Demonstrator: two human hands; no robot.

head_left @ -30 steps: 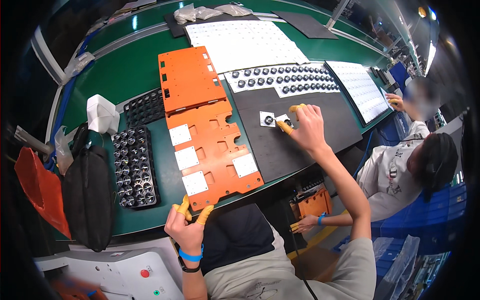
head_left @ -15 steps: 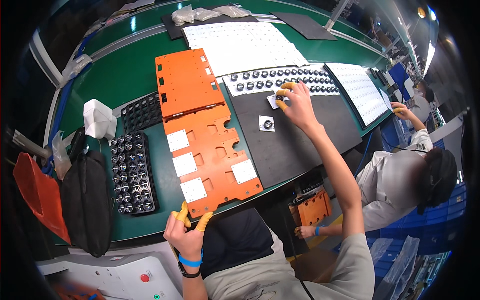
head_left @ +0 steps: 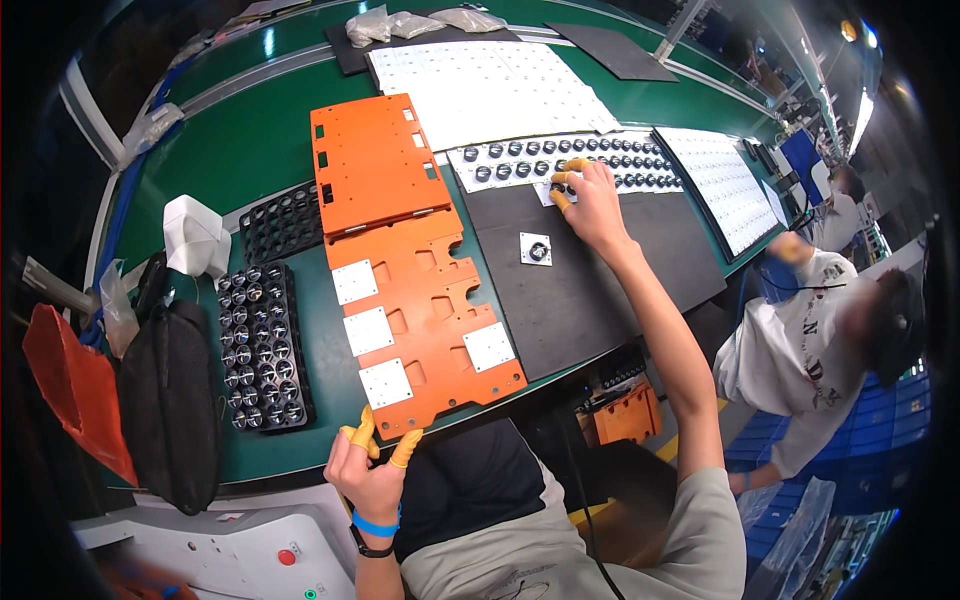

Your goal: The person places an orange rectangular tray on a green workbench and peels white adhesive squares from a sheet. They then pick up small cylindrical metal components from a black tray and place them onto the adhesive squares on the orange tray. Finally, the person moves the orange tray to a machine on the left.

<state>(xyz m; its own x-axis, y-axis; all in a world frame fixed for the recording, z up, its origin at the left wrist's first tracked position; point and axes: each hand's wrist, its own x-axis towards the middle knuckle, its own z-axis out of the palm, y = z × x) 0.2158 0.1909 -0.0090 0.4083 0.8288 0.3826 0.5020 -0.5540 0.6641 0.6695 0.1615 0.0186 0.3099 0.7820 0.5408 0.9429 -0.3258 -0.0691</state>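
Note:
My right hand [head_left: 592,208], with yellow finger cots, reaches to the near side of the rows of knobbed plates. Its fingers are closed on a small white square plate with a black round knob [head_left: 557,189], partly hidden by them. Another such knobbed plate [head_left: 536,249] lies on the black mat [head_left: 590,290]. My left hand [head_left: 370,470] is at the near edge of the orange panel [head_left: 420,330], thumb and forefinger apart, fingertips at its near left corner. Several bare white square plates [head_left: 367,331] lie on this panel. An orange panel section [head_left: 375,165] joins it behind.
Several knobbed plates [head_left: 520,168] stand in rows behind the mat. White plate sheets [head_left: 480,90] lie farther back. A black tray of round parts [head_left: 262,345] and another black tray [head_left: 280,222] sit left of the panel. A co-worker [head_left: 810,340] bends at the right.
My right hand has shifted slightly up and away, carrying the knobbed plate closer to the rows. My left hand stays at the panel edge. The co-worker at the right has changed posture.

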